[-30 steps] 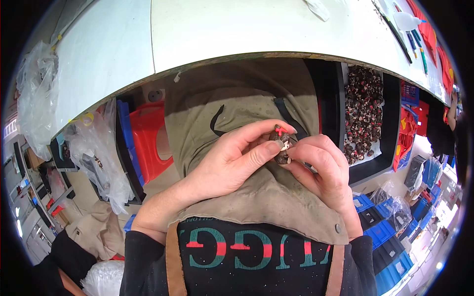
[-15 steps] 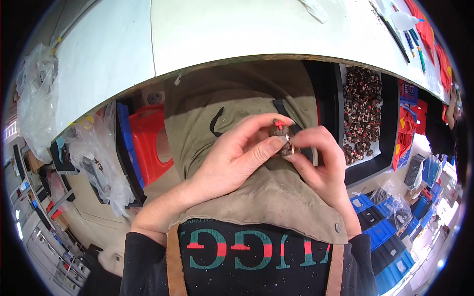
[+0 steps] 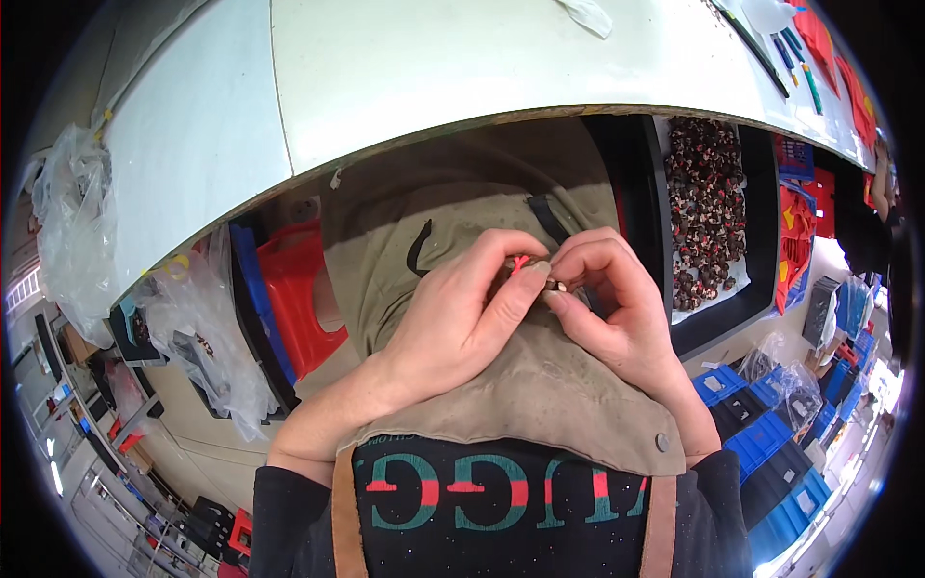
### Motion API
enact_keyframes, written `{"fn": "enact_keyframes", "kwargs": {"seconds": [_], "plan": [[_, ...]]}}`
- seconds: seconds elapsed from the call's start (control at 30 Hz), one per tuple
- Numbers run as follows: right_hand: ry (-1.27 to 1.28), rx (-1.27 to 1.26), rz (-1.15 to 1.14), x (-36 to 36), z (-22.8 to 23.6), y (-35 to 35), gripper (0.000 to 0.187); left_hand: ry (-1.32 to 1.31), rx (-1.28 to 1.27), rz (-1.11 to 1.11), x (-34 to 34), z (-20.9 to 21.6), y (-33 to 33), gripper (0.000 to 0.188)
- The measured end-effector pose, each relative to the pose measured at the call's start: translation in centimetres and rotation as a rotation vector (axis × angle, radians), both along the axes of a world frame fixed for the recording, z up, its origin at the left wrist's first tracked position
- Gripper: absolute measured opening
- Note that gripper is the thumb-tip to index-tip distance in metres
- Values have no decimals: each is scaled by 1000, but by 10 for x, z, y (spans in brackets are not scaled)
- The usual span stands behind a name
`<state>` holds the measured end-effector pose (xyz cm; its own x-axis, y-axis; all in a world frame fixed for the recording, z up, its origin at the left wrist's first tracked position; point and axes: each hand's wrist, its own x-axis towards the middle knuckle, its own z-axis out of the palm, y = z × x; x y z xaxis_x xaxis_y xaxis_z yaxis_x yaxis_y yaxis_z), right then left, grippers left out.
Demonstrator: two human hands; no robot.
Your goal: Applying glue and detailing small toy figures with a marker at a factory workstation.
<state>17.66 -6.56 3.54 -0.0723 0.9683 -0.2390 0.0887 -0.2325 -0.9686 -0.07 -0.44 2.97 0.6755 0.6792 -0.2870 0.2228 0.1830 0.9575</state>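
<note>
A small dark brown figurine-like piece with a red part on top (image 3: 520,262) is held in front of my apron, mostly hidden by fingers. My left hand (image 3: 453,313) is closed around it, the thumb pressed on its near side. From the other side, my right hand (image 3: 621,303) grips its lower right end with thumb and curled fingers, where a small whitish bit shows. To the right, a black tray (image 3: 718,316) contains many similar brown, red and white pieces (image 3: 706,207) on a pale liner.
A white worktable (image 3: 462,67) spans the far side, its edge just beyond my lap. Pens (image 3: 811,89) and red cloth lie at its right end. Left are a red plastic stool (image 3: 294,299) and clear plastic bags (image 3: 72,226). Blue crates (image 3: 756,448) stand at lower right.
The piece has tilted and moved slightly left, and more of it is covered by my fingers. My right fingers have curled in closer; the view has shifted a little.
</note>
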Motion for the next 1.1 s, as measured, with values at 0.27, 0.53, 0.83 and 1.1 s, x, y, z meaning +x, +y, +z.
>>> {"fn": "enact_keyframes", "kwargs": {"seconds": [0.27, 0.53, 0.83, 1.1], "plan": [[23, 146, -54, -4, -5, 3, 19, -202, -314, 116, 11, -2, -2, 30], [61, 96, -39, -4, -3, 6, 20, -258, -701, 136, 11, 9, 7, 37], [-67, 192, -20, -7, -2, 8, 21, -335, -751, 66, 5, -3, 8, 41], [222, -199, -166, -12, 13, 10, 12, -275, -531, 57, 11, -5, 3, 49]]}}
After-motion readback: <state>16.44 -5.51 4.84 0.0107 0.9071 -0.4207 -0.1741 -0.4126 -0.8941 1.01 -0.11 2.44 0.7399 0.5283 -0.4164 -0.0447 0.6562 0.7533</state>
